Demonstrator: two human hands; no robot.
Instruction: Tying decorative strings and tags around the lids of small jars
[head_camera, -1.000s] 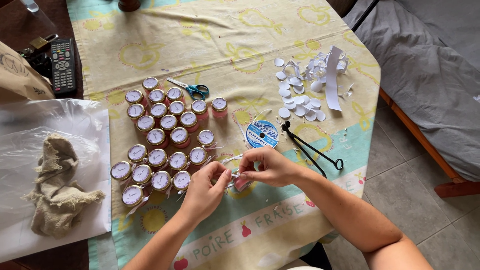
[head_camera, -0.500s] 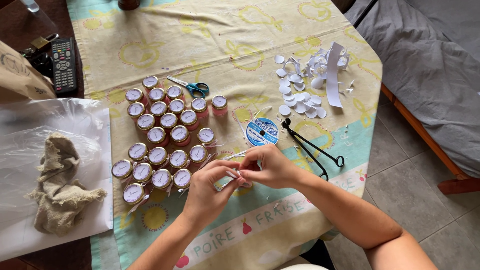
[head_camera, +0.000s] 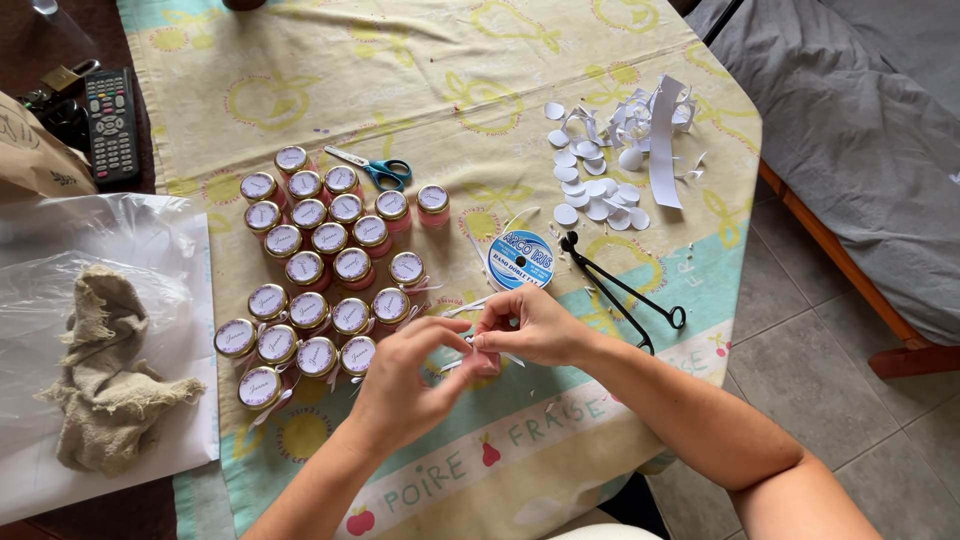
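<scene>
Left hand (head_camera: 405, 385), right hand (head_camera: 530, 325) pinching thin ribbon (head_camera: 462, 306) (jars (head_camera: 330, 270) close left), bare tablecloth (head_camera: 560, 440) toward table edge.

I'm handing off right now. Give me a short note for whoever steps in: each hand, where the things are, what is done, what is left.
Left hand and right hand: both pinch a thin white ribbon around a small pink jar at the table's near edge.
Things: labelled jars clustered to the left; ribbon spool just beyond the hands; black tongs to its right; scissors and white paper circles farther back.
Done: the clustered jars carry round labels on their lids.
Left: the ribbon on the held jar looks unfinished.
</scene>
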